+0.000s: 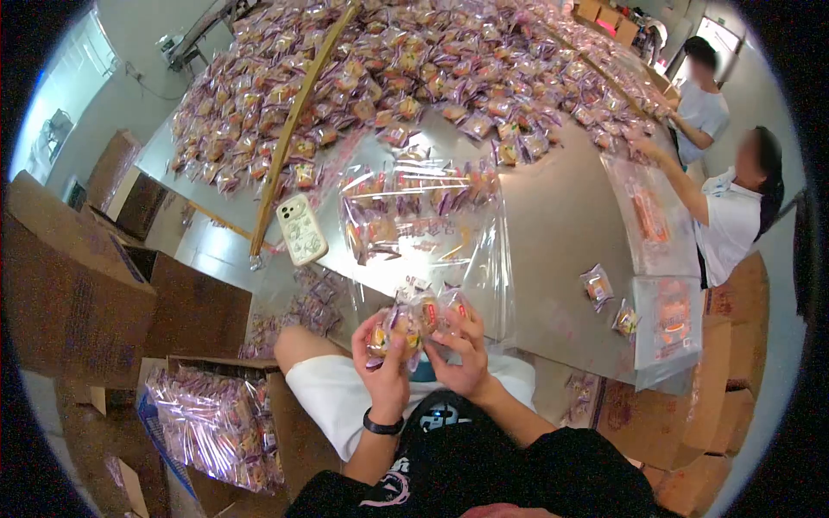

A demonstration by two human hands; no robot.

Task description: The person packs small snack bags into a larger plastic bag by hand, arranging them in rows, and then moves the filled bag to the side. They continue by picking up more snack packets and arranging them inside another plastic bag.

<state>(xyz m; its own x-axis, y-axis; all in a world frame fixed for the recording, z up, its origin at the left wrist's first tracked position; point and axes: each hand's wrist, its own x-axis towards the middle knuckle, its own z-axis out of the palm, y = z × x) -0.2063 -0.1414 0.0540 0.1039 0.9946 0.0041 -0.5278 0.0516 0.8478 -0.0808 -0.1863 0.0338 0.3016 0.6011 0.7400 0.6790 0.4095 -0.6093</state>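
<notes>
My left hand (386,367) is closed around a few small wrapped cakes (406,326) in clear and purple packaging. Close beside it, my right hand (464,358) grips more of the same wrapped cakes (427,311), its fingers bent around them. The packets press together between both hands, above my lap, so their number cannot be made out. Just beyond lies a large clear plastic bag (496,285), flat on the metal table (561,224), with rows of wrapped cakes (432,188) inside its far part. Its near end reaches toward my hands.
A big heap of wrapped cakes (414,60) covers the table's far side, crossed by a wooden strip (298,129). A phone (302,229) lies left of the bag. Packed cakes fill a carton (285,432) at lower left. Printed bags (665,319) lie right, near two co-workers (730,216).
</notes>
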